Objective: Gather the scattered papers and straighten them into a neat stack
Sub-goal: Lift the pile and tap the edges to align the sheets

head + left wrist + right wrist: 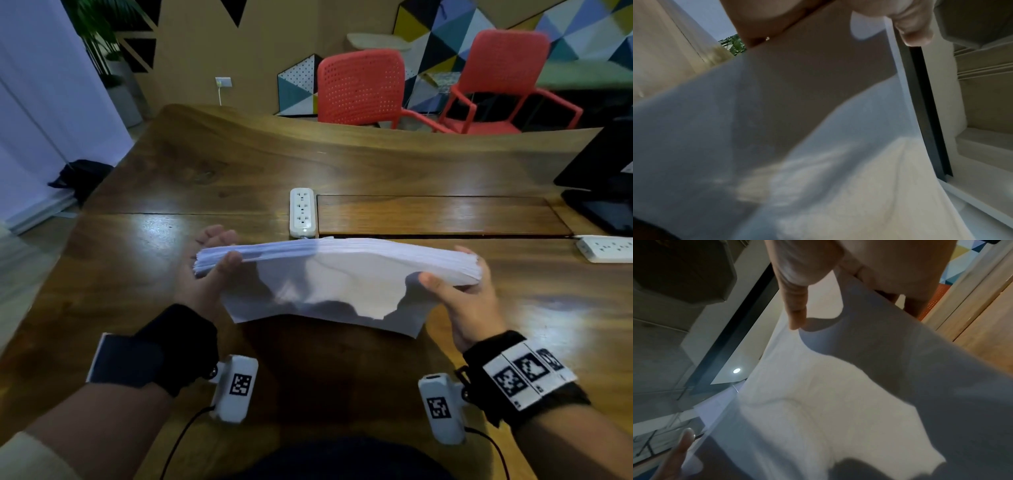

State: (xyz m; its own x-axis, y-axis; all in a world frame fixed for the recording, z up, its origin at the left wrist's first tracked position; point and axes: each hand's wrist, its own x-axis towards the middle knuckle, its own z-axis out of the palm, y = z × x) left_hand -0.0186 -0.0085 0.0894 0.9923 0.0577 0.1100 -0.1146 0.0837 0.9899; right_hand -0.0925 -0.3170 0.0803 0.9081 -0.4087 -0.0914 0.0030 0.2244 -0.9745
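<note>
A thick stack of white papers (329,281) stands on edge over the wooden table (205,178), tilted toward me, held between both hands. My left hand (214,263) grips its left end, thumb on the near face and fingers behind. My right hand (459,284) grips the right end the same way, thumb on the front sheet. The sheet edges at the top look fanned and uneven. In the left wrist view the papers (797,129) fill the picture under my thumb (914,30). The right wrist view shows the paper face (838,394) with my thumb (795,305) pressed on it.
A white power strip (302,212) lies just behind the stack. Another power strip (606,248) sits at the right edge, with a dark monitor base (603,202) beyond it. Two red chairs (363,89) stand past the table's far edge.
</note>
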